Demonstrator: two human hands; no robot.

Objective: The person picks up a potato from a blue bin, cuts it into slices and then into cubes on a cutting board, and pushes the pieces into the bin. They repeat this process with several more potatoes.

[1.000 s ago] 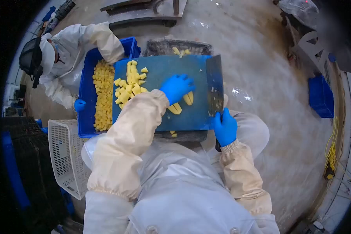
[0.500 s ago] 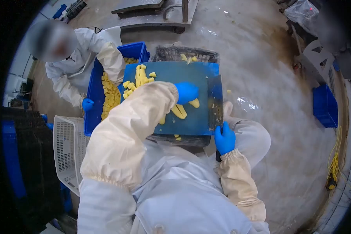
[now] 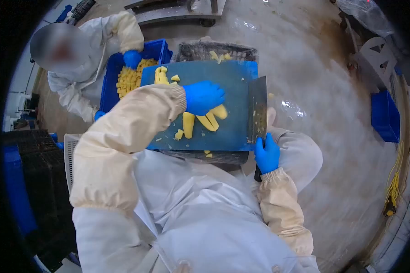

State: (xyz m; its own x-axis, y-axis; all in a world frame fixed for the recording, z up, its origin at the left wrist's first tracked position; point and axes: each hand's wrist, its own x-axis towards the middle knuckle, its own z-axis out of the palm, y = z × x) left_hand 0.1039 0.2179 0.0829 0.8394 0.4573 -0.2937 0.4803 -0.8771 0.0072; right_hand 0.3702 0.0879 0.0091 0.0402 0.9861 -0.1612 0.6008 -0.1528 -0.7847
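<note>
My left hand (image 3: 205, 98), in a blue glove, is closed over the upper ends of peeled yellow strips (image 3: 208, 122) on the blue cutting board (image 3: 230, 136). Its fingertips are partly hidden. Another yellow strip (image 3: 188, 125) lies just below the hand, beside a small yellow chunk (image 3: 179, 134). At the board's right edge, my right hand (image 3: 266, 153) grips the dark handle of a broad cleaver (image 3: 258, 107). The blade points away from me, with bits of yellow stuck to it. Further yellow chunks (image 3: 161, 75) sit at the board's upper left, partly behind my sleeve.
A blue crate (image 3: 165, 53) of yellow cubes stands at the left; a co-worker's gloved hand (image 3: 132, 59) is over it. Black crates (image 3: 241, 51) show under the board. A white basket (image 3: 69, 157) is beside my left arm. A blue bin (image 3: 385, 116) stands far right.
My left hand has shifted left over the board, and my left sleeve too. The cleaver's blade has turned slightly outward. The co-worker's hand has come into view above the cubes. The view has shifted a little.
</note>
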